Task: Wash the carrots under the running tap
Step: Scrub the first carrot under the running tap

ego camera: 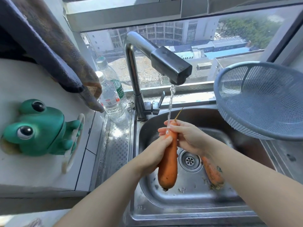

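Left hand (152, 155) grips smooth tapered carrot (168, 167) mid-body; right hand (188, 139) curls round narrow tip under thin stream (171, 99)

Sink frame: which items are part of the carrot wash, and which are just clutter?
In the job: left hand and right hand, both gripping the held carrot; tap; water stream hitting that carrot's tip; second carrot lying in the sink.

Lying about: blue colander, green frog, water bottles, hanging cloth.

Bright daylight enters a wide window (229, 46) overlooking buildings (105, 41), beside a white wall (32, 82).
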The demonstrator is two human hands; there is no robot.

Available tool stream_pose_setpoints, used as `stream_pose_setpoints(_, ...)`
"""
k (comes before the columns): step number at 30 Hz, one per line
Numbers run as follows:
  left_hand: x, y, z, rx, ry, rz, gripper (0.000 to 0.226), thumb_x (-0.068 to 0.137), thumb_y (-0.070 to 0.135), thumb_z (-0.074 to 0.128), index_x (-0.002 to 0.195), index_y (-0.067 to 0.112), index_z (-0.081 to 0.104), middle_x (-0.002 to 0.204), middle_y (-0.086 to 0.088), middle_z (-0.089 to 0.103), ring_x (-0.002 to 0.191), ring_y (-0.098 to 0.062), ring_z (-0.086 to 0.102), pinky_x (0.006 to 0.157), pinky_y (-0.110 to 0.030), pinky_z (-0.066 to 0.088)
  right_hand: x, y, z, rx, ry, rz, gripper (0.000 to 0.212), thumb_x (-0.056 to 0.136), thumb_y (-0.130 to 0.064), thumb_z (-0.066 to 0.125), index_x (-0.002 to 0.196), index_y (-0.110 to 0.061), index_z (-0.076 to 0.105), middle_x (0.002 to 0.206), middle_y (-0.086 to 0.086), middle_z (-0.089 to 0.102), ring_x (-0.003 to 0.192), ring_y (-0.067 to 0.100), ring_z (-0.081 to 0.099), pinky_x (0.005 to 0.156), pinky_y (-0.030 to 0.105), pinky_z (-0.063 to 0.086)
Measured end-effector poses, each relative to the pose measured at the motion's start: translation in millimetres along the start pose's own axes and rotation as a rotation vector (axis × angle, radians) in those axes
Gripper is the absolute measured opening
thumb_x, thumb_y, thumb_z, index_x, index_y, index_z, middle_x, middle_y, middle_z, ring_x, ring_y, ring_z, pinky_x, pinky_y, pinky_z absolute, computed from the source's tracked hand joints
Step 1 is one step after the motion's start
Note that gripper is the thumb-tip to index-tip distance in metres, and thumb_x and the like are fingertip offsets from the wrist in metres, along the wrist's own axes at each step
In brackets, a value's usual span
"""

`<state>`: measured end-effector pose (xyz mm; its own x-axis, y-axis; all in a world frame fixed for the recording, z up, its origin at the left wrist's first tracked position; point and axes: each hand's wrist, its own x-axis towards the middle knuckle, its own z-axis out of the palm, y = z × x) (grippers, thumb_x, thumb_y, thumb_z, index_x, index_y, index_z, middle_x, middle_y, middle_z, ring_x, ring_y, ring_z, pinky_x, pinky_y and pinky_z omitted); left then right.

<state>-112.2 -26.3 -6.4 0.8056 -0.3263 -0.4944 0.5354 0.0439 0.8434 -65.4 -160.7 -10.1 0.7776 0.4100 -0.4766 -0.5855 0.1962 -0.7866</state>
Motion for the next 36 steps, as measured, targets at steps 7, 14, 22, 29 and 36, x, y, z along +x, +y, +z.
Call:
stream_pose_setpoints(7,3.9,-2.0,-12.4,-0.143,0.012,-0.142,0.031,0.098,0.022,0.044,0.120,0.004,0.058,0.095,-0.010,0.064,0.080,-0.019,0.063,0.082,-0.034,0.052,0.5,-5.2,-1.0,-0.078,-0.036,0.022,0.028,0.098,-0.007,0.048,0.125,-0.005,0.053,0.118,0.016,0.065,0.109,0.028,0.062,0.098,0.046,0.047)
stream_pose_setpoints(14,5.6,-0.4,-17.3,-0.095,-0.006,-0.076,0.032,0.100,0.026,0.042,0.121,0.013,0.062,0.103,-0.008,0.067,0.083,-0.014,0.060,0.083,-0.030,0.049,-6.0,-8.3,-1.8,-0.254,-0.098,-0.021,0.029,0.090,0.003,0.059,0.113,-0.014,0.053,0.119,0.021,0.062,0.108,0.028,0.063,0.090,0.035,0.055)
stream_pose_setpoints(22,2.0,-0.6,-17.0,0.001,-0.065,-0.027,0.029,0.099,0.034,0.047,0.121,0.023,0.062,0.109,-0.003,0.068,0.090,-0.011,0.059,0.088,-0.032,0.048,-5.2,-3.9,-1.4,-0.257,-0.019,-0.031,0.044,0.086,0.005,0.064,0.125,-0.011,0.052,0.114,0.014,0.067,0.101,0.019,0.066,0.081,0.028,0.058)
stream_pose_setpoints(29,0.2,1.5,-20.0,-0.019,-0.087,-0.030,0.033,0.103,0.029,0.037,0.128,0.019,0.057,0.105,0.001,0.068,0.086,-0.007,0.062,0.084,-0.027,0.049,-8.8,-12.1,-4.0,-0.229,-0.105,0.008,0.035,0.088,0.009,0.058,0.117,-0.010,0.056,0.114,0.017,0.067,0.102,0.025,0.065,0.083,0.031,0.058)
stream_pose_setpoints(36,-1.9,2.4,-22.8,-0.037,-0.100,-0.051,0.033,0.102,0.029,0.040,0.129,0.020,0.056,0.109,-0.001,0.067,0.084,-0.007,0.062,0.080,-0.027,0.049,-10.3,-16.6,-5.8,-0.277,-0.152,0.015,0.028,0.090,0.010,0.055,0.115,-0.003,0.056,0.113,0.022,0.063,0.102,0.029,0.063,0.087,0.035,0.057)
